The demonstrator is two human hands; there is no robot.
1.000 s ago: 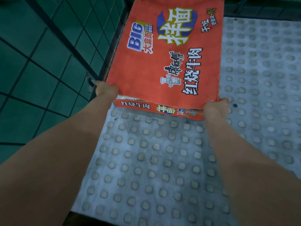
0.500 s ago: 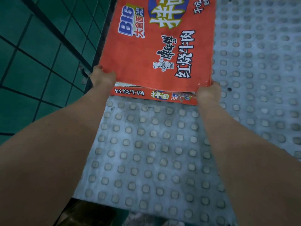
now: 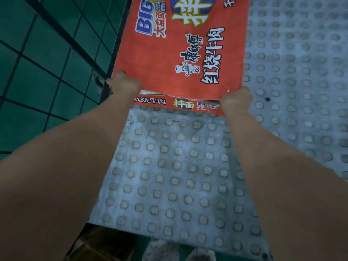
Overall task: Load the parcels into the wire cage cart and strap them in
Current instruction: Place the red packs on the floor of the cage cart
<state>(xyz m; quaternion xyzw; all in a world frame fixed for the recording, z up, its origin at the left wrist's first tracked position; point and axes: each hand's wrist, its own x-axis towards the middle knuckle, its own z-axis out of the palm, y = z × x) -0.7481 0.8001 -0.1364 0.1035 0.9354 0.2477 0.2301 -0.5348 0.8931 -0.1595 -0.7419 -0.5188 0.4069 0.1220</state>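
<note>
A large flat orange carton (image 3: 180,48) with printed Chinese lettering lies on the cart's grey studded floor (image 3: 178,166), pushed against the left side. My left hand (image 3: 123,84) grips its near-left corner, and my right hand (image 3: 236,100) grips its near-right corner. The fingers of both hands are hidden under or behind the carton's edge. The far end of the carton runs out of the top of the view.
Black wire mesh of the cart's left wall (image 3: 79,49) stands along the carton's left side, with green floor tiles (image 3: 28,81) beyond. A brown box (image 3: 98,245) and slippered feet (image 3: 178,251) show below the floor's near edge. Bare studded floor lies to the right.
The carton has slid farther into the cart, away from me, with both hands staying on its near corners. My feet and the near edge of the floor have come into view.
</note>
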